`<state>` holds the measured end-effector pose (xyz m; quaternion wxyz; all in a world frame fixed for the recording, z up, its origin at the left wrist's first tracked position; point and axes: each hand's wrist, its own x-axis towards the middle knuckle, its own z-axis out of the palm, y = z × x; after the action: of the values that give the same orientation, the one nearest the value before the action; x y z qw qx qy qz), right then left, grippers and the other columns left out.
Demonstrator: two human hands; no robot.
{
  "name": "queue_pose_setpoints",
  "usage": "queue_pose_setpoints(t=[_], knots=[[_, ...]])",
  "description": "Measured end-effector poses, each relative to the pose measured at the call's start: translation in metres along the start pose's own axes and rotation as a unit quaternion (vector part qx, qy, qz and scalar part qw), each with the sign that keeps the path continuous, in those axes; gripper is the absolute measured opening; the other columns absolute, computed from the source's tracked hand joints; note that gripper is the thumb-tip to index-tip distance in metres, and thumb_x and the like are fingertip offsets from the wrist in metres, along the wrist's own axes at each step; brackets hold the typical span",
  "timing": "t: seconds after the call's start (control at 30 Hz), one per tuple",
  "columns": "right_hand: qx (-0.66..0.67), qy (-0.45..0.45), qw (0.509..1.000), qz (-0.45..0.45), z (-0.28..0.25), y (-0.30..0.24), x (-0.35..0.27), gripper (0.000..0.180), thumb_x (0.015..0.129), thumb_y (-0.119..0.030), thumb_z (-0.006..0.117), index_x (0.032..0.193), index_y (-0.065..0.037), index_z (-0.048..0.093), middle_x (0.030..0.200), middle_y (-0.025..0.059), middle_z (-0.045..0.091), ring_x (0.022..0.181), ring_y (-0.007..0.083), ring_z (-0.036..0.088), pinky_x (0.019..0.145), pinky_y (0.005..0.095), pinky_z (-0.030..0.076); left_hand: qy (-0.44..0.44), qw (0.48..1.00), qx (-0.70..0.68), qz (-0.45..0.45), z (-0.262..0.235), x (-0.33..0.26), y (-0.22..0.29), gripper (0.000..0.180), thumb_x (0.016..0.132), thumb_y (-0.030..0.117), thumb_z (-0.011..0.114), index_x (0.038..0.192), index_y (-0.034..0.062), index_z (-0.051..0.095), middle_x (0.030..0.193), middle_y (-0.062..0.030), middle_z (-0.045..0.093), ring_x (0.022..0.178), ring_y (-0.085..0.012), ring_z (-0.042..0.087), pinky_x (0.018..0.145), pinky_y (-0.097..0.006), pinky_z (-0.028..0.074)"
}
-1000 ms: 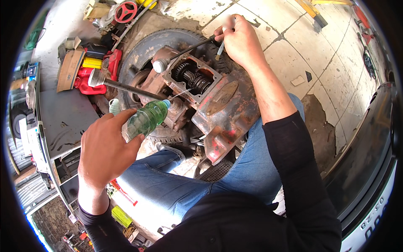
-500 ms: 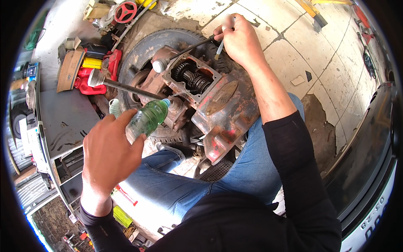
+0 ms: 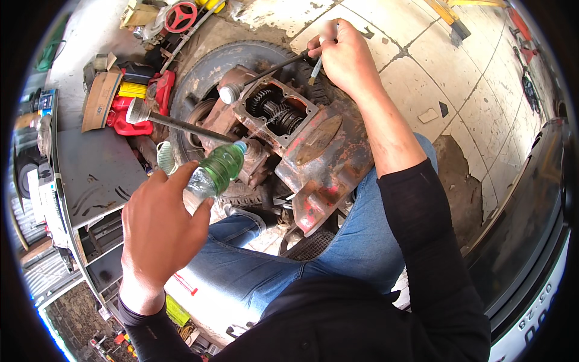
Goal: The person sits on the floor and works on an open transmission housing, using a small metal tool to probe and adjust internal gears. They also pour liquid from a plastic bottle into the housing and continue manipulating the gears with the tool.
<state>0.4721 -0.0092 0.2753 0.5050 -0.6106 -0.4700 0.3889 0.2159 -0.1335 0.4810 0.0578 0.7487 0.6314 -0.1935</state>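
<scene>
Plastic bottle (image 3: 217, 166), green toward its blue cap (image 3: 242, 146), lies at nine o'clock in the grasp of the left hand (image 3: 166, 226), fingers wrapped around it, back of the hand upward, cap aimed between one and two o'clock. At one o'clock the right hand (image 3: 347, 57), forearm stretched, pinches a slim paintbrush (image 3: 315, 71), bristles toward seven o'clock. Near twelve o'clock lies an open gearbox housing (image 3: 329, 142). Dark printed characters mark a white panel (image 3: 540, 314) at four o'clock.
</scene>
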Motion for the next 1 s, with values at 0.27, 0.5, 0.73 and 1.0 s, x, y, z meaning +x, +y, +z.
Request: queue_pose_setpoints(t=[0.27, 0.5, 0.73, 1.0], knots=[[-0.006, 0.015, 1.000, -0.021, 0.002, 0.004, -0.001, 0.007, 0.105, -0.006, 0.046, 0.105, -0.002, 0.053, 0.090, 0.0117, 0.076, 0.081, 0.0209, 0.074, 0.070, 0.0365, 0.056, 0.023, 0.999, -0.002, 0.047, 0.006, -0.005, 0.000, 0.049, 0.084, 0.024, 0.078, 0.130, 0.0080, 0.070, 0.090, -0.0211, 0.066, 0.089, -0.0401, 0.068, 0.078, -0.050, 0.054], [0.006, 0.006, 1.000, -0.004, 0.003, 0.001, 0.000, 0.008, 0.105, -0.007, 0.046, 0.106, -0.002, 0.053, 0.090, 0.0107, 0.076, 0.080, 0.0203, 0.073, 0.071, 0.0370, 0.057, 0.004, 0.999, 0.021, 0.040, 0.002, -0.006, 0.003, 0.048, 0.086, 0.024, 0.076, 0.130, 0.0069, 0.069, 0.092, -0.0222, 0.067, 0.089, -0.0405, 0.069, 0.078, -0.049, 0.054], [0.012, 0.009, 1.000, -0.006, 0.003, 0.007, 0.004, 0.009, 0.104, -0.006, 0.048, 0.107, 0.000, 0.054, 0.091, 0.0117, 0.076, 0.083, 0.0226, 0.075, 0.072, 0.0382, 0.057, 0.037, 0.997, 0.057, 0.027, -0.003, -0.001, 0.016, 0.047, 0.086, 0.023, 0.076, 0.130, 0.0073, 0.069, 0.091, -0.0225, 0.066, 0.086, -0.0430, 0.068, 0.076, -0.052, 0.052], [0.003, 0.019, 1.000, 0.003, 0.002, -0.005, 0.003, 0.011, 0.101, -0.007, 0.049, 0.103, 0.000, 0.057, 0.090, 0.0142, 0.077, 0.089, 0.0266, 0.076, 0.080, 0.0413, 0.056, 0.057, 0.981, 0.153, 0.102, -0.021, 0.005, 0.034, 0.034, 0.086, 0.020, 0.074, 0.113, -0.0006, 0.069, 0.085, -0.0216, 0.067, 0.080, -0.0388, 0.071, 0.070, -0.048, 0.057]])
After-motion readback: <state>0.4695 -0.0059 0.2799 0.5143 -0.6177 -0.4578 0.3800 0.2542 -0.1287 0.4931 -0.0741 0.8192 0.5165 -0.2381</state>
